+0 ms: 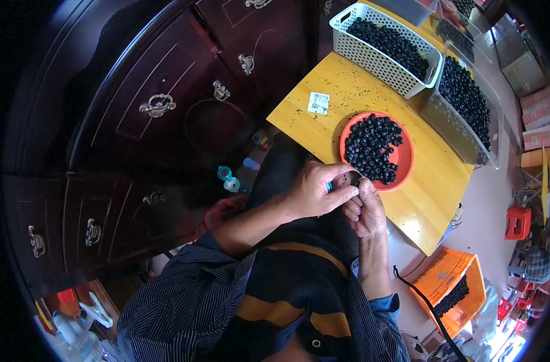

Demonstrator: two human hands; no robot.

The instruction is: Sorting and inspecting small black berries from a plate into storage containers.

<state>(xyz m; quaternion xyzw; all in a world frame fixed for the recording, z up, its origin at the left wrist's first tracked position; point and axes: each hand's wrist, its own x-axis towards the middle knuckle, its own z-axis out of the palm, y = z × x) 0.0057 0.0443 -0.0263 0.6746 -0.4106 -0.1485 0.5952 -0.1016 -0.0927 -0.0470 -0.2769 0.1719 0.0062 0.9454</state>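
My left hand (322, 188) is closed around a small tool with a teal handle (329, 187); the fingers cover most of it. A dark, shiny piece (352, 178) shows between my two hands, at the tool's end; its kind I cannot make out. Beside it my right hand (366, 208) is pinched, thumb and fingertips touching or almost touching that dark piece. What lies in the right pinch is hidden. Just beyond the hands, an orange-red bowl (406, 158) sits on the yellow wooden table (323, 130), partly filled with small black ring-like pieces (371, 145).
A white perforated basket (371, 57) and a clear bin (447, 130), both full of black pieces, stand at the table's far right. A white label (318, 102) lies amid crumbs. Dark drawers (160, 108) rise on the left; an orange crate (441, 271) is low right.
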